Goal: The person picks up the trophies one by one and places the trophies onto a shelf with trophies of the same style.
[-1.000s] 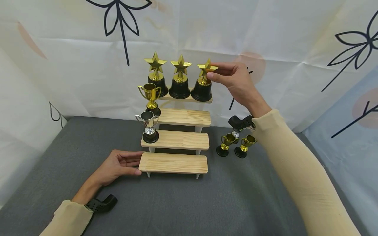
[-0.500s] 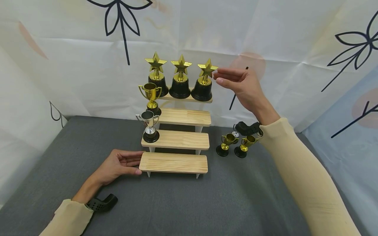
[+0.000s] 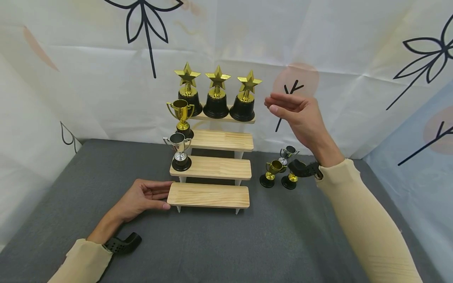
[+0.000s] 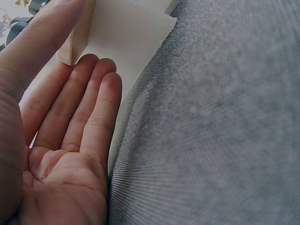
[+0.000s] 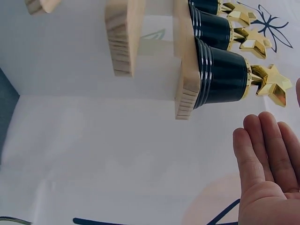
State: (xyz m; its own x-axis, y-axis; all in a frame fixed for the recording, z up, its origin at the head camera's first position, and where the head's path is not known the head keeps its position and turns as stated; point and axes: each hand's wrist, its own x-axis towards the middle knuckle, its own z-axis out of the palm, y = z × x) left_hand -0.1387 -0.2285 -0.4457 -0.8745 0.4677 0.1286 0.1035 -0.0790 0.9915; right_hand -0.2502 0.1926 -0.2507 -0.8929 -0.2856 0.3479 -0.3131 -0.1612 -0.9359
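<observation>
Three gold star trophies with black bases stand in a row on the top step of a wooden tiered shelf. My right hand hovers, fingers straight, to the right of the rightmost star trophy, apart from it and holding nothing. In the right wrist view that star trophy stands at the step's end, beyond my fingertips. My left hand has its relaxed fingers at the left end of the lowest step; the left wrist view shows its fingertips right by the wooden board.
A gold cup trophy stands at the left of the second step, a silver cup trophy on the one below. Right of the shelf, two gold cups and a silver cup stand on the grey table. White cloth hangs behind.
My right hand has let go of the rightmost star trophy and moved right and down, away from it. The trophy stays standing on the top step. My left hand has not moved.
</observation>
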